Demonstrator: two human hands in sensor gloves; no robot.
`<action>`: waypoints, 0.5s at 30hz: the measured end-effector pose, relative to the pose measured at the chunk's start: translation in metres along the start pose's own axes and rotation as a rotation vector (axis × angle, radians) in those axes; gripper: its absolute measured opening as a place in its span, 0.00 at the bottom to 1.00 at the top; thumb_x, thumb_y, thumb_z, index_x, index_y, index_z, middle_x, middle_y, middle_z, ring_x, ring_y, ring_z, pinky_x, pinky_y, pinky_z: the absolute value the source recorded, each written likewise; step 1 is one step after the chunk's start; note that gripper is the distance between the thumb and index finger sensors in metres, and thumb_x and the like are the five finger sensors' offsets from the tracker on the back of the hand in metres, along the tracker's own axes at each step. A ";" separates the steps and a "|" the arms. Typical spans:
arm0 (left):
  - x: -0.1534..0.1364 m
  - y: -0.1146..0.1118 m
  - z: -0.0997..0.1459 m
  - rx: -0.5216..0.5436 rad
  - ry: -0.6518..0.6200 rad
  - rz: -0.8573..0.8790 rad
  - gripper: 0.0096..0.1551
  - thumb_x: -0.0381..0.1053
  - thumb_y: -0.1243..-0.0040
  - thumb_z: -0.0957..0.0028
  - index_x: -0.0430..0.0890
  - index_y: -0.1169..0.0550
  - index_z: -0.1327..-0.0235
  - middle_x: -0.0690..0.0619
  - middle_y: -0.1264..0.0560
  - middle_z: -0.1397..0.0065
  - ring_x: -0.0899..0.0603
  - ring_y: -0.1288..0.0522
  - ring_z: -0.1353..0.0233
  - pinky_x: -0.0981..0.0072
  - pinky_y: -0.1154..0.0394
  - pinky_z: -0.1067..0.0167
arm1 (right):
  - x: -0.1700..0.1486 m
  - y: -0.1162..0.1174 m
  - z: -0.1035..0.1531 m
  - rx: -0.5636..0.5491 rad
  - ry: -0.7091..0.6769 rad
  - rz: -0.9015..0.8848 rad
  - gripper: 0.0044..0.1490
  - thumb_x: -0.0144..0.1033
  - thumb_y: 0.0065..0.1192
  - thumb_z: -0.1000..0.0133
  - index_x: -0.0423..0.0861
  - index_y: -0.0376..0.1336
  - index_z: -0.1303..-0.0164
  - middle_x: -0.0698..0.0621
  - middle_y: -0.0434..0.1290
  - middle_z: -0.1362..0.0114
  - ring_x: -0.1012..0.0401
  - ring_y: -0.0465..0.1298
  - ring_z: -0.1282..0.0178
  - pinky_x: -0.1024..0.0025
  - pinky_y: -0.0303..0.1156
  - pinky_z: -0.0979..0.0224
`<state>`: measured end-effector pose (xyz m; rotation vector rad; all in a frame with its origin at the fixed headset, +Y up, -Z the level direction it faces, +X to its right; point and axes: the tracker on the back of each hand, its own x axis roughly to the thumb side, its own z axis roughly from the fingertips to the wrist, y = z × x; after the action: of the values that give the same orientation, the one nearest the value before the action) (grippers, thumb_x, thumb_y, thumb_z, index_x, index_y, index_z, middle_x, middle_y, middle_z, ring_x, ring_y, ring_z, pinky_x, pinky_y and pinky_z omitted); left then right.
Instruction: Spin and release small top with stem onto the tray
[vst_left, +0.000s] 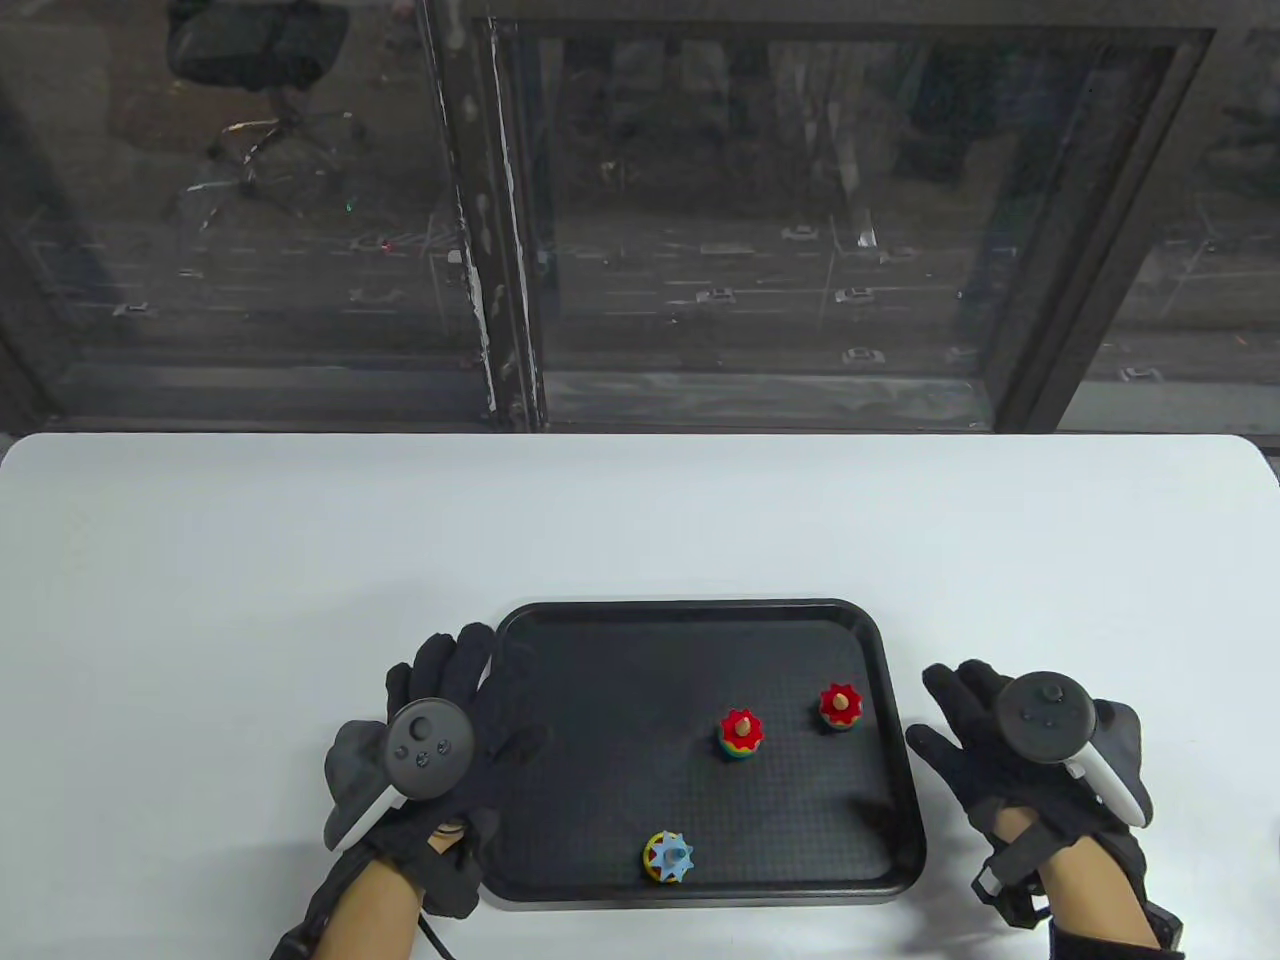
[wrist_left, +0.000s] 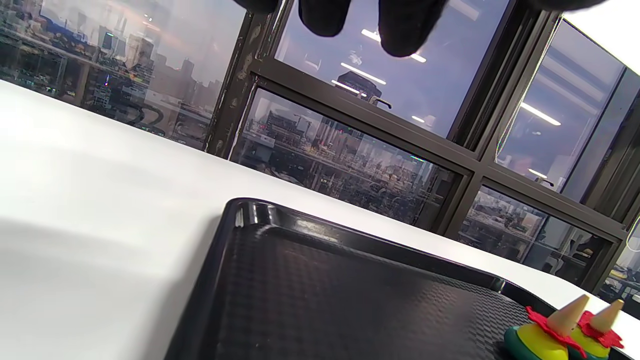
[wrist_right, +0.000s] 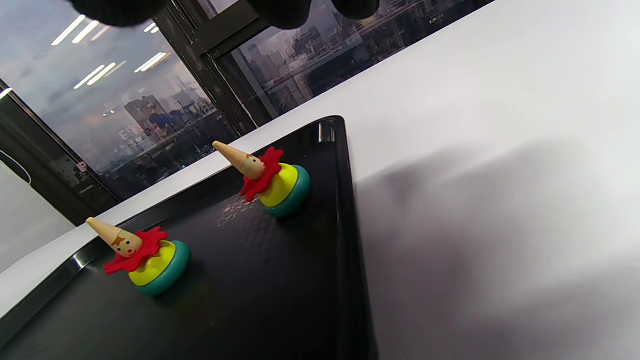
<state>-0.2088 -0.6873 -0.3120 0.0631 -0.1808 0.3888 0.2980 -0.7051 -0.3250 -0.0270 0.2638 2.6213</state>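
Observation:
A black tray lies near the table's front edge with three small stemmed tops on it. Two have red collars: one mid-tray, the other near the right rim. Both also show in the left wrist view, the mid-tray top and the right one. A blue-collared top sits at the tray's front edge. My left hand lies flat at the tray's left rim, fingers straight, holding nothing. My right hand rests on the table just right of the tray, fingers spread and empty.
The white table stretches wide to the left, right and behind the tray. A dark window frame runs along the table's far edge.

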 end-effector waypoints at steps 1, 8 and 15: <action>0.000 0.000 0.000 0.001 0.000 0.000 0.48 0.78 0.58 0.61 0.69 0.39 0.20 0.56 0.52 0.06 0.35 0.57 0.10 0.31 0.59 0.20 | 0.000 0.000 0.000 0.000 0.000 0.001 0.51 0.69 0.43 0.50 0.60 0.42 0.17 0.46 0.38 0.13 0.40 0.40 0.13 0.33 0.38 0.22; 0.000 0.000 0.000 -0.018 0.005 -0.002 0.48 0.78 0.58 0.61 0.69 0.39 0.20 0.56 0.52 0.06 0.35 0.57 0.10 0.31 0.59 0.20 | 0.000 0.000 0.000 0.005 -0.002 -0.003 0.51 0.70 0.43 0.50 0.60 0.42 0.17 0.46 0.38 0.13 0.40 0.40 0.13 0.33 0.37 0.22; 0.001 -0.001 -0.001 -0.029 0.006 -0.008 0.48 0.78 0.58 0.60 0.69 0.39 0.20 0.56 0.52 0.06 0.35 0.57 0.10 0.31 0.59 0.20 | 0.000 0.002 -0.002 0.023 0.004 -0.002 0.51 0.70 0.42 0.50 0.60 0.42 0.17 0.46 0.38 0.13 0.41 0.39 0.13 0.34 0.37 0.22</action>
<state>-0.2078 -0.6876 -0.3130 0.0340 -0.1801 0.3780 0.2973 -0.7075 -0.3265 -0.0244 0.2944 2.6164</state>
